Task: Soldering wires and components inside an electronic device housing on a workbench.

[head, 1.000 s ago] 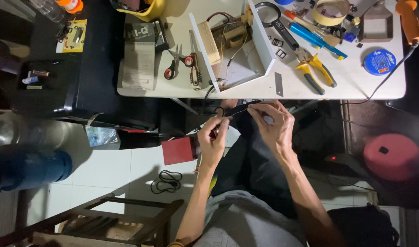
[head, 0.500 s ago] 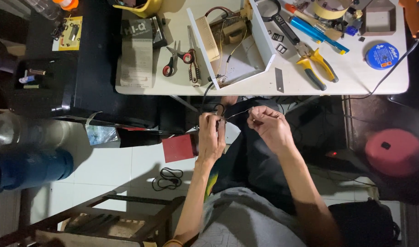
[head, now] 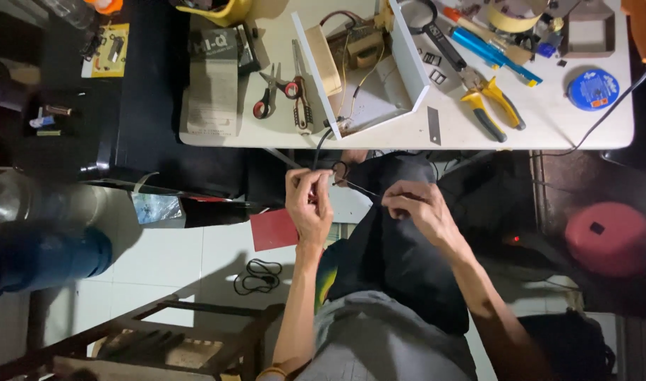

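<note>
1. The left hand (head: 310,204) has its grip clenched on a thin black wire (head: 351,185) — fingertips pinched together at the wire's looped end, just below the desk (head: 549,120) edge.
2. The right hand (head: 416,208) pinches the other stretch of the same wire, so the wire runs taut between the two hands, over the person's dark lap.
3. From the left hand the wire climbs to the desk edge and into an open white box (head: 362,67) that holds a transformer-like part and coloured leads.
4. Left of the box lie red-handled scissors (head: 266,95) and a second red-handled tool just beside them; further left sits a grey device (head: 214,77).
5. Right of the box — yellow-handled pliers (head: 489,106), a blue pen-like tool (head: 489,53), a roll of tape (head: 513,14) and a blue round spool (head: 592,89) near the desk's right end.
6. On the floor below the left hand lie a red card (head: 273,229) and a coiled black cord (head: 256,276).
7. A red round stool (head: 605,236) stands well apart to the right; a large blue bottle (head: 41,257) lies at far left.
</note>
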